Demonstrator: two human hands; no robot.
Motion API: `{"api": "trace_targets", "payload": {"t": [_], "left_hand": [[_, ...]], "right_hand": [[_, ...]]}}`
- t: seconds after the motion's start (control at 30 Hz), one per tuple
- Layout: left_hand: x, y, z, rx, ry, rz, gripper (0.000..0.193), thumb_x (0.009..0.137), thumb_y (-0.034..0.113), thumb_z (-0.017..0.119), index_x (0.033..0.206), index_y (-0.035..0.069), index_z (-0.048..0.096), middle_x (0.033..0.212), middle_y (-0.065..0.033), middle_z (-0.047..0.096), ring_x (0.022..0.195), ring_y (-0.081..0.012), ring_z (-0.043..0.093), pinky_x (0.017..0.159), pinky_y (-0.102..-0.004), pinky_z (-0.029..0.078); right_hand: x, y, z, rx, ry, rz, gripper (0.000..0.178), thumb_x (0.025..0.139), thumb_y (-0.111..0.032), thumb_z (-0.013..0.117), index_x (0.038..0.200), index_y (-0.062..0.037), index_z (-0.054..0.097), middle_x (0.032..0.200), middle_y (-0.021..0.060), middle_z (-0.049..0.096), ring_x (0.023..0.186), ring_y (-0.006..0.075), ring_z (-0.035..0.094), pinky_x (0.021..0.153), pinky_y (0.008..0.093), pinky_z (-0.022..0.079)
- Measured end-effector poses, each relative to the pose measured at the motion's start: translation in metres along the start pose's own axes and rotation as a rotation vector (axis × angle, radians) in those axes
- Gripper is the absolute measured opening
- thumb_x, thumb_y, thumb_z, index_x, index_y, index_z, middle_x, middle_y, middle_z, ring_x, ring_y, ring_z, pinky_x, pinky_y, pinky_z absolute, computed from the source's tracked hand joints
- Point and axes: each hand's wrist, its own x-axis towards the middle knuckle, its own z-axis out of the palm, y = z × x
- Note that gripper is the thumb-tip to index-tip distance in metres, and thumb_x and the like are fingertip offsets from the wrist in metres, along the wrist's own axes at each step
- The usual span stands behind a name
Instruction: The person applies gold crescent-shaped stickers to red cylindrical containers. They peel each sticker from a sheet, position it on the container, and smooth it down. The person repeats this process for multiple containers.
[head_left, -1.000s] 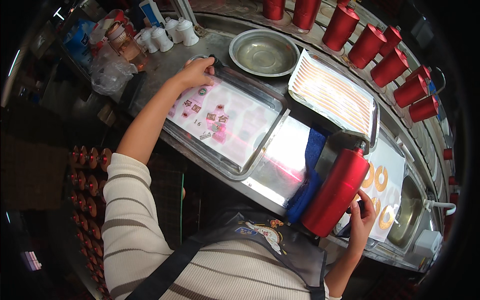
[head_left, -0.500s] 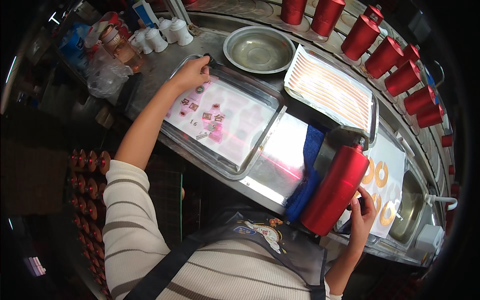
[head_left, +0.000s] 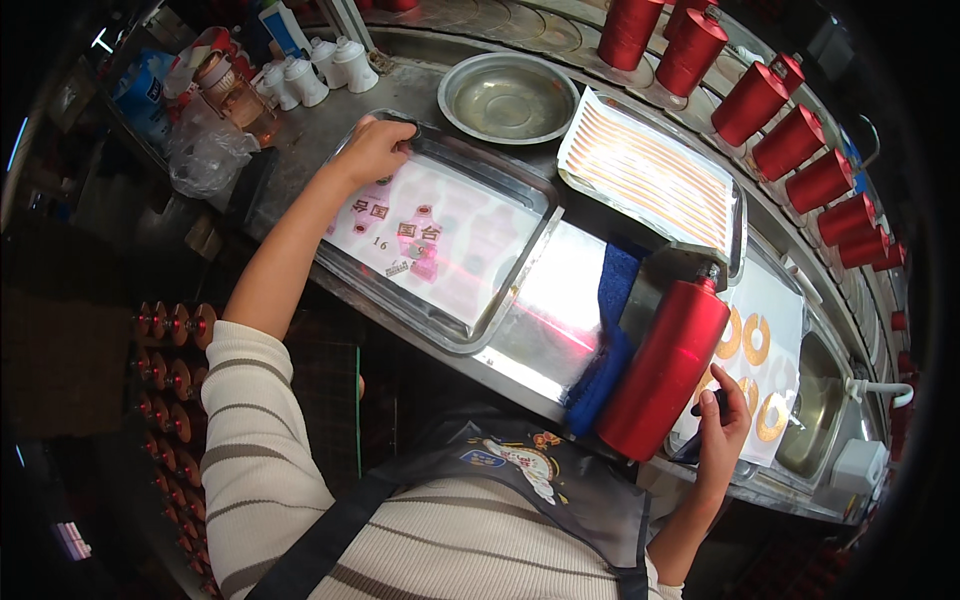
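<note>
My left hand is at the far left corner of a metal tray, fingers pinched beside a small dark piece whose kind I cannot make out. In the tray lies a white sheet with pink and dark decals. A glossy red bottle leans on its side in a metal holder, its threaded neck pointing away from me. My right hand is just right of the bottle, thumb and fingers closed around a black handle partly hidden by them. A blue cloth hangs left of the bottle.
A round metal basin and a tray of striped orange strips stand behind. Gold rings on a white sheet lie right, before a sink. Red bottles line a curved conveyor. White pots stand far left.
The red bottles on the conveyor have shifted to the right. My left hand has moved slightly left and down. My right hand stays beside the held bottle.
</note>
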Motion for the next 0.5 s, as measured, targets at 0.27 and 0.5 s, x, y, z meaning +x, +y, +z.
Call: {"api": "trace_targets", "payload": {"t": [0.27,0.5], "left_hand": [[-0.016,0.03,-0.047,0.068,0.078,-0.036,0.02,0.074,0.012,0.072,0.078,0.001,0.056,0.075,-0.0121,0.066,0.078,-0.0298,0.058,0.076,-0.0388,0.044],[-0.025,0.092,-0.101,-0.002,0.125,-0.056,0.019,0.077,0.008,0.071,0.08,-0.001,0.055,0.076,-0.0134,0.065,0.074,-0.0245,0.057,0.069,-0.0356,0.045]], "right_hand": [[-0.007,-0.009,-0.012,-0.03,0.047,-0.054,0.039,0.093,-0.012,0.067,0.129,0.0015,0.063,0.08,-0.0008,0.051,0.075,0.0086,0.053,0.071,0.0226,0.045],[-0.031,-0.05,0.002,0.098,-0.048,-0.178,0.041,0.091,-0.012,0.068,0.127,0.0037,0.063,0.079,-0.0014,0.053,0.07,0.0064,0.051,0.065,0.0194,0.04]]}}
